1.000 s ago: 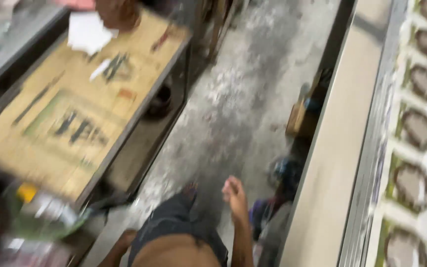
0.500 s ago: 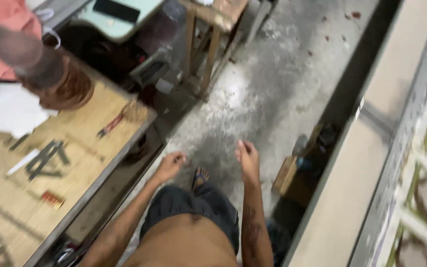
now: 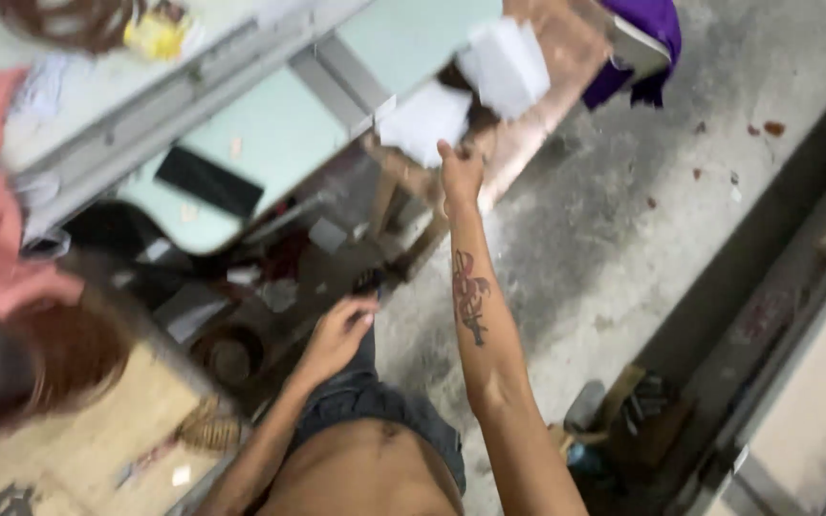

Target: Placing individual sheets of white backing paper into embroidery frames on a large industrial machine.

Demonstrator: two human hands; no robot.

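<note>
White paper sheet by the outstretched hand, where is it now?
In the head view, top centre: the white paper sheet lies on the wooden stool, just above the right hand.

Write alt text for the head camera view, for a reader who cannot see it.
Seen from above, a person's right hand reaches out to white paper sheets on a wooden stool, while the left hand hangs open and empty near the thigh. A pale green table with a flat black object stands to the left, over a grey concrete floor. The picture is motion-blurred.
</note>
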